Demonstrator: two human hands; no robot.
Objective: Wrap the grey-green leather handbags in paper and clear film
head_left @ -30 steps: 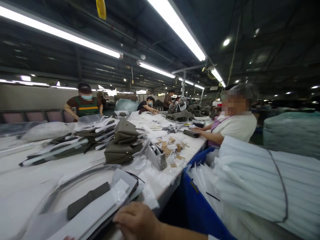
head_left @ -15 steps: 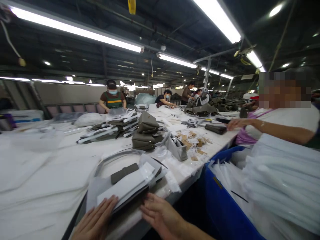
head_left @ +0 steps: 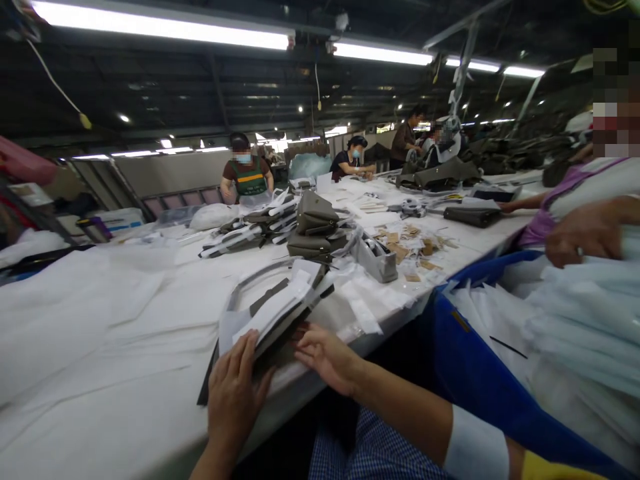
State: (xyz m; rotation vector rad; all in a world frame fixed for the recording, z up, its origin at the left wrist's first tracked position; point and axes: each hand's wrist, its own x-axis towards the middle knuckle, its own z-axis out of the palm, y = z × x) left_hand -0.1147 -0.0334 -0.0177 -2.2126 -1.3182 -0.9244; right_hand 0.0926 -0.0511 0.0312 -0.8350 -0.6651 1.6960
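Observation:
In front of me at the table edge lies a dark grey-olive handbag (head_left: pixel 287 320), tilted up along its near side. White sheets (head_left: pixel 280 303) cover its upper face, and a pale wrapped strap (head_left: pixel 240 285) loops behind it. My left hand (head_left: pixel 236 383) grips the bag's near left edge, fingers on top of the white sheet and thumb on the near side. Beside the bag's near right side is my right hand (head_left: pixel 327 357), palm inward and fingers apart. Its fingertips reach close to the bag's underside; whether they touch it I cannot tell.
Stacked grey bags (head_left: pixel 314 227) and a grey box (head_left: pixel 377 257) stand beyond, with brown tags (head_left: pixel 400 250) scattered nearby. Layered white sheeting (head_left: pixel 110 320) covers the table's left. At right, a blue bin (head_left: pixel 470 360) holds white packing; a co-worker's hand (head_left: pixel 587 233) rests there.
My left hand has gone from lying flat on the white sheet to gripping the bag's edge. The bag's near side is raised more. The co-worker at right has reached to the white stack.

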